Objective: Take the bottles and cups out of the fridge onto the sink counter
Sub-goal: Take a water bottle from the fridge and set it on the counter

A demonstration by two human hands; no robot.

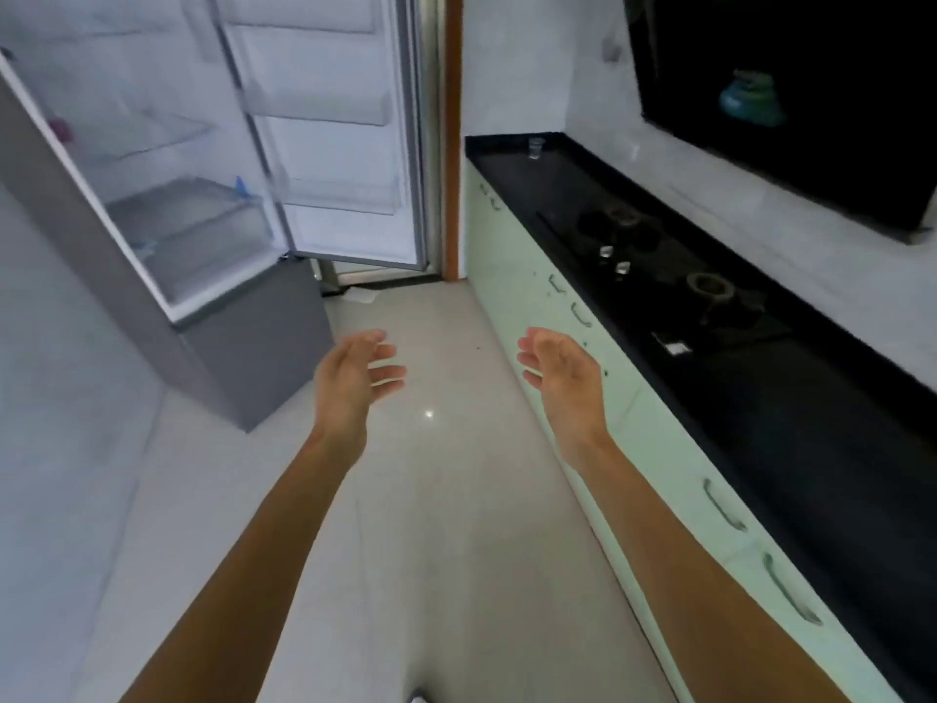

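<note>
Cups first: only one clear cup shows up for sure, sitting upright at the far end of the black bench, close to the back corner by the wall. Both hands are empty right now. Left hand is held out over the floor with fingers spread loosely and palm turned inward, gripping nothing. Right hand mirrors it, palm facing the left one, fingers relaxed and apart, just beside the pale green cabinet fronts under the bench. Both bare forearms reach in from the bottom of the frame.

Further out, a gas hob with two burners is set into the bench, well short of the cup. Off to the left the fridge stands with its door swung wide open. Shelves inside look mostly bare, though there's a small pinkish thing on an upper shelf and a bit of blue at the edge of a lower one, both too blurry to identify. Door racks look bare too.
</note>
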